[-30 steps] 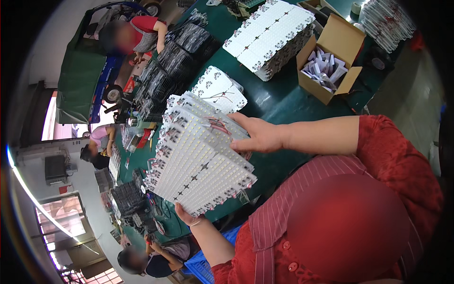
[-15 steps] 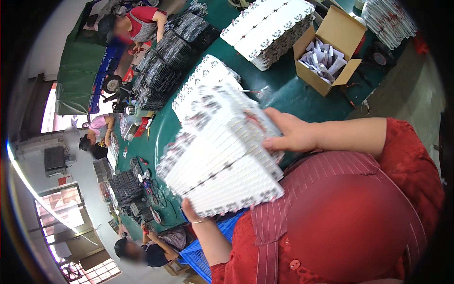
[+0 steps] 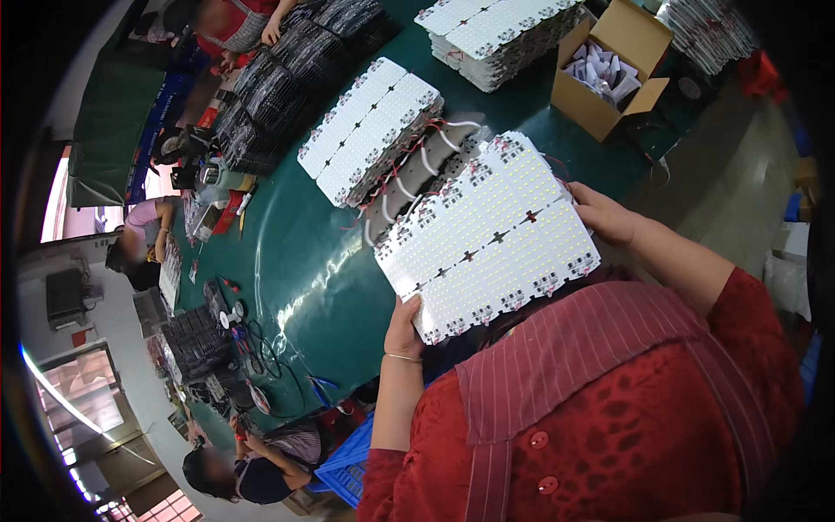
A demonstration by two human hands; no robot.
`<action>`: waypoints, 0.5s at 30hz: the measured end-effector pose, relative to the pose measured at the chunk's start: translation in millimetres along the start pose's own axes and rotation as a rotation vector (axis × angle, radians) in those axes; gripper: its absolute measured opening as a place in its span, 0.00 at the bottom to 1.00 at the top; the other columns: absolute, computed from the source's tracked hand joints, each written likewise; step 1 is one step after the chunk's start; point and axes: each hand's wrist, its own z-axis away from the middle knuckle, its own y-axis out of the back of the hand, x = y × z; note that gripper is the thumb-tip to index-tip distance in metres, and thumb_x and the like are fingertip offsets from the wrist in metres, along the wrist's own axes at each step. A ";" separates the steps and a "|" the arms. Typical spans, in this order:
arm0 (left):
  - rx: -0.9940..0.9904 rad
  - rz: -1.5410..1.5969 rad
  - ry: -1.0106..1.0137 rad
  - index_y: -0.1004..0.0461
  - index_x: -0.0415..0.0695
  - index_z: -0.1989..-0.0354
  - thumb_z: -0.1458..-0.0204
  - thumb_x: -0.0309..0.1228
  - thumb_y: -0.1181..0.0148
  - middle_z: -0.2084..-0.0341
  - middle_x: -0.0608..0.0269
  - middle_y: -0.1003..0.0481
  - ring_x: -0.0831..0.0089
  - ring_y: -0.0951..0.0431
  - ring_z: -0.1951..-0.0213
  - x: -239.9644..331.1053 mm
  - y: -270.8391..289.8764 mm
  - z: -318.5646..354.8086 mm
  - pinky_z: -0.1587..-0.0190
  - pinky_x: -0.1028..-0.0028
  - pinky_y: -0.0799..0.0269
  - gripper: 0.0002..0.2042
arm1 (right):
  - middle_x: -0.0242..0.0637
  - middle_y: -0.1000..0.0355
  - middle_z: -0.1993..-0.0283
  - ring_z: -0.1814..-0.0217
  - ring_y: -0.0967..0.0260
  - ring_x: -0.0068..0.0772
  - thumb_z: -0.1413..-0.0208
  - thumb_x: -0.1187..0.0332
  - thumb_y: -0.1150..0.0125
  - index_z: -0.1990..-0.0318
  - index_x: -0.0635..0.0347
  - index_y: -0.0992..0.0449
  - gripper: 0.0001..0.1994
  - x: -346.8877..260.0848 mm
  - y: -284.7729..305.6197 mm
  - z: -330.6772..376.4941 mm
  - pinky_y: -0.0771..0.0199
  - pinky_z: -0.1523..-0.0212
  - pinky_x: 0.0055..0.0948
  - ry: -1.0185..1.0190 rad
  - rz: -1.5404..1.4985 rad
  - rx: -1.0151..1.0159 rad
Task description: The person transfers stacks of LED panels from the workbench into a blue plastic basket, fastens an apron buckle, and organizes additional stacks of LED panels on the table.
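Note:
A white LED circuit board panel [image 3: 496, 239], dotted with rows of small yellow LEDs and edged with dark components, is held tilted in front of my body. My left hand [image 3: 404, 329] grips its lower left corner, thumb on top. At the right edge my right hand [image 3: 604, 216] is closed, its fingers partly hidden behind the panel. Whether more panels lie beneath it is hard to tell. Just beyond, white and red wires [image 3: 430, 161] loop over a grey strip. A stack of similar LED panels [image 3: 370, 126] rests on the table past the wires.
Another panel stack [image 3: 500, 39] stands at the far side of the green table [image 3: 300, 278]. Right of it, an open cardboard box [image 3: 584, 109] holds small white pieces. Black parts [image 3: 287, 83] are piled far left. A blue crate [image 3: 348, 465] sits lower left; several co-workers are along the left.
The fanned, overlapping panels in my hands now appear as one even, flat sheet. Both hands and the panel sit farther right in view. The wires and grey strip beyond have come into sight.

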 end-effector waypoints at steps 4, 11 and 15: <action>0.033 -0.259 0.013 0.46 0.38 0.36 0.47 0.33 0.42 0.45 0.55 0.31 0.64 0.29 0.46 3.6 -6.9 -7.9 0.43 0.65 0.34 0.31 | 0.46 0.30 0.45 0.43 0.33 0.35 0.40 0.58 0.46 0.40 0.67 0.35 0.26 43.2 16.6 -7.7 0.32 0.44 0.32 -0.018 0.187 0.135; 0.290 -0.798 -0.005 0.41 0.39 0.36 0.47 0.33 0.38 0.43 0.47 0.34 0.62 0.29 0.46 58.1 -1.9 -12.6 0.44 0.68 0.34 0.30 | 0.44 0.28 0.46 0.46 0.30 0.32 0.39 0.58 0.48 0.42 0.67 0.31 0.24 40.8 22.7 -10.4 0.30 0.47 0.28 -0.095 0.377 0.317; 0.285 -1.182 -0.516 0.42 0.41 0.35 0.50 0.25 0.38 0.42 0.46 0.34 0.58 0.29 0.45 90.4 3.1 -32.5 0.45 0.68 0.32 0.32 | 0.43 0.28 0.46 0.46 0.30 0.32 0.38 0.58 0.48 0.43 0.66 0.31 0.23 40.2 16.1 -6.3 0.31 0.47 0.29 -0.092 0.319 0.346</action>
